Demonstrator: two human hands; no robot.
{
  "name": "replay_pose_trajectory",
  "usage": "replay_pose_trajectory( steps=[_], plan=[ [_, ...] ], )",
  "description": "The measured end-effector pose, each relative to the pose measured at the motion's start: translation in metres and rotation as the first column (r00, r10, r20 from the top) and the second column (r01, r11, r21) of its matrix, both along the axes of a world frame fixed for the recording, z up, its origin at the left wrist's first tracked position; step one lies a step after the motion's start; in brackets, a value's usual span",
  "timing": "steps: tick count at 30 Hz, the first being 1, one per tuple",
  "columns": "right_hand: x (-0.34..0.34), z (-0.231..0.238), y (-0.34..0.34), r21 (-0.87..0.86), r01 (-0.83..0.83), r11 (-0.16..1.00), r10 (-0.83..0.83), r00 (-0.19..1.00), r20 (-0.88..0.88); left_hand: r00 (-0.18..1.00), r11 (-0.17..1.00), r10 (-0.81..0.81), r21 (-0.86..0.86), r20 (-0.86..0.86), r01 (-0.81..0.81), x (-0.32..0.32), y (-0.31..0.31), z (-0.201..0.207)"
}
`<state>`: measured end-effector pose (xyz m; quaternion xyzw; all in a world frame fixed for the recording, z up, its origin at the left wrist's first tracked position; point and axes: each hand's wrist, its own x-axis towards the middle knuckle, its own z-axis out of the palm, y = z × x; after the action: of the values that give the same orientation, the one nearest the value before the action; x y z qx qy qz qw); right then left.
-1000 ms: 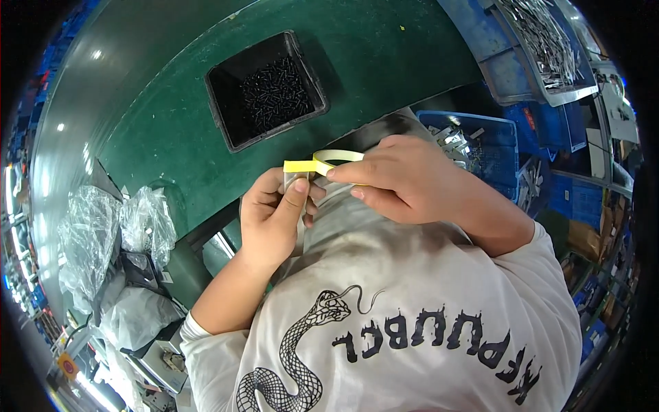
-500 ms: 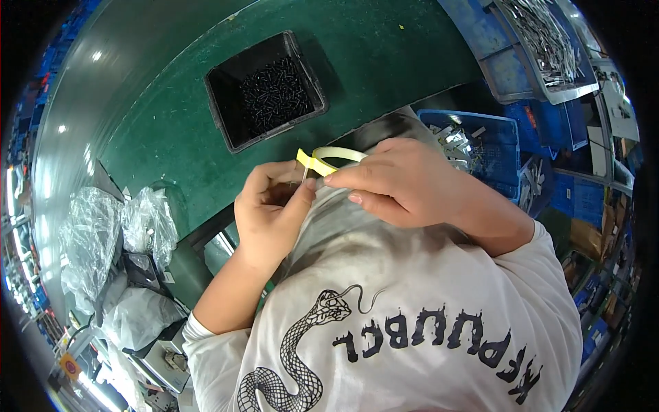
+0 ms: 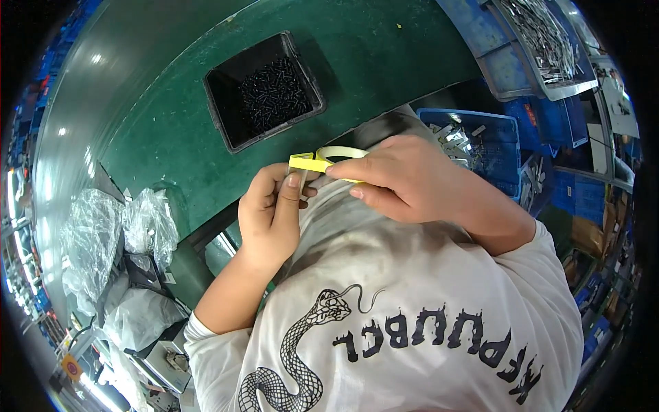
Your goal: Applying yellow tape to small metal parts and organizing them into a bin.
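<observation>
In front of my chest, my right hand grips a roll of yellow tape, its index finger lying along the band. The pulled-out end of the tape reaches left and folds around the top of a thin, pale strip. My left hand pinches that strip between thumb and fingers, just below the tape. Most of the strip is hidden by the fingers, so its full shape and material do not show. The tape still joins roll and strip.
A black bin of small black cylindrical parts stands on the green table. Blue crates with metal pieces are at the right. Clear plastic bags lie at the left beside the table edge.
The yellow tape end, earlier sticking up at an angle, now lies folded at the strip's top. My left thumb has shifted left and up; my right hand has barely moved.
</observation>
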<state>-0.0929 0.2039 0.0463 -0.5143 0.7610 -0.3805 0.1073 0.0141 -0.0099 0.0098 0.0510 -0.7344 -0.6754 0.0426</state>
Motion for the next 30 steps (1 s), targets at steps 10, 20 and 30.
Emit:
replay_pose_trajectory(
  steps=[10, 20, 30],
  plan=[
    [-0.0002, -0.0013, 0.0003, -0.019, 0.019, 1.000, -0.020, 0.999, -0.042, 0.991, 0.975, -0.041, 0.220, 0.126, 0.013, 0.0010, -0.0002, 0.0056],
    [-0.0002, -0.0041, -0.0005, 0.007, 0.036, 0.999, -0.036, 0.999, -0.004, 0.988, 0.965, -0.047, 0.262, 0.146, 0.007, 0.0018, -0.0004, 0.0067],
    [-0.0049, -0.0086, -0.0002, -0.007, 0.002, 1.000, -0.003, 0.994, -0.110, 0.973, 0.816, -0.147, 0.578, 0.177, 0.018, -0.0037, -0.0004, 0.0082]
  ],
)
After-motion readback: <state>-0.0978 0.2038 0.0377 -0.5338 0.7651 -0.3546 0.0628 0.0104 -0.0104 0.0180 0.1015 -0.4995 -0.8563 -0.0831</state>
